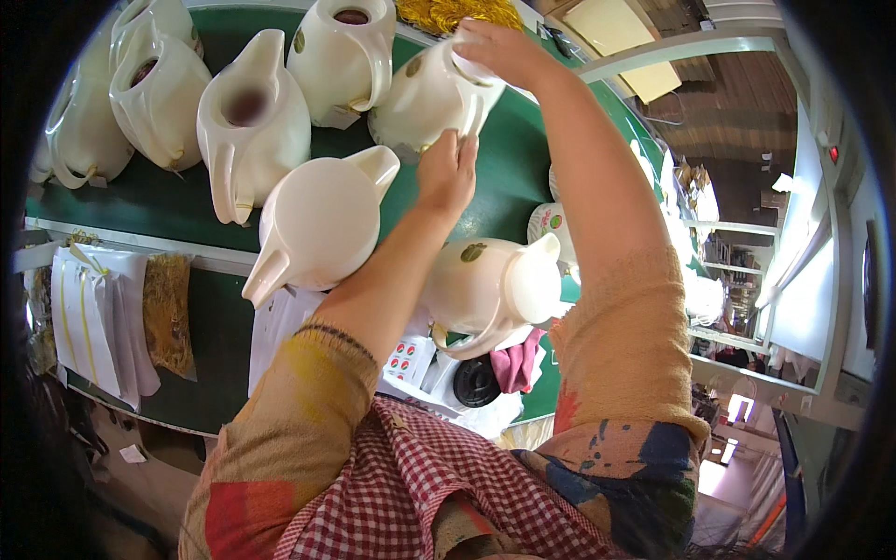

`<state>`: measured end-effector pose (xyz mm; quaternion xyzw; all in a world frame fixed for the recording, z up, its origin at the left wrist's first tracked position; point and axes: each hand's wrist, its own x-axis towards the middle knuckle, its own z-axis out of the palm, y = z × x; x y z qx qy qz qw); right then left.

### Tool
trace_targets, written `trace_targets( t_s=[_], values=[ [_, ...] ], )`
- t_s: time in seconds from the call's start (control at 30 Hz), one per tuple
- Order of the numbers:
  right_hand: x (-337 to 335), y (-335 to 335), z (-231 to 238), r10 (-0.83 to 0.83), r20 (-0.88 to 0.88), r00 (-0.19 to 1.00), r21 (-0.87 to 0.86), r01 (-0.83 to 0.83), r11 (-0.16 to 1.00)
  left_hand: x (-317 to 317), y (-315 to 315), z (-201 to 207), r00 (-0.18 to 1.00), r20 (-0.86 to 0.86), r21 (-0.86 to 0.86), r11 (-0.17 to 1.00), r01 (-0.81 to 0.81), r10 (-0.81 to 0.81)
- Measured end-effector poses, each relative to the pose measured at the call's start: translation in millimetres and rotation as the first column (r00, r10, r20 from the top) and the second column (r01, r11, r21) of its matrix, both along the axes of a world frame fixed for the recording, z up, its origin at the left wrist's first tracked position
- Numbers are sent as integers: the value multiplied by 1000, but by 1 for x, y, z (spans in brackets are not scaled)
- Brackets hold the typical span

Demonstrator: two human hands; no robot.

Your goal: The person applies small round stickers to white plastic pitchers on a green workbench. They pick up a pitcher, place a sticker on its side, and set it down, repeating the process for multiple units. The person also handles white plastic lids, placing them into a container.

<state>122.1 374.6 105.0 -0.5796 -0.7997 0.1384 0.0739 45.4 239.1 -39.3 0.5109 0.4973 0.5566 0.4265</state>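
Note:
A cream-white thermos jug (411, 101) with a gold emblem tilts over the green table, between my two hands. My left hand (448, 173) is closed round the lower part of its handle. Over its top lies my right hand (504, 54), fingers curled on the upper rim; some blur there hides whether a separate lid is under them. Just below my left forearm, a lidded thermos jug (471, 280) of the same kind leans with its handle toward me. Left of that forearm stands another lidded jug (322, 222).
Several lidless jugs (254, 121) crowd the far left of the green table (350, 154). Golden tinsel-like strands (457, 13) lie at the back. Near my apron are a black round lid (477, 381), a pink cloth (516, 362) and a sticker sheet (407, 358). White papers (93, 308) hang at the left edge.

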Motion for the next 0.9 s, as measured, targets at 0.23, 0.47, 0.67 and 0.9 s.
trace_targets(
  t_s=[0.23,0.47,0.67,0.9],
  values=[
    [15,-73,5,340,49,939,103,-343,934,-47,-71,15,983,85,-26,986,163,-160],
    [-5,-95,7,450,169,877,106,-470,876,-70,-78,-7,966,75,77,968,240,-246],
    [-3,-100,-6,504,224,834,208,-546,811,-73,-85,-2,957,149,51,968,245,-250],
    [0,-102,-14,512,219,831,276,-556,784,-70,-85,-9,957,119,92,963,254,-264]
  ],
)
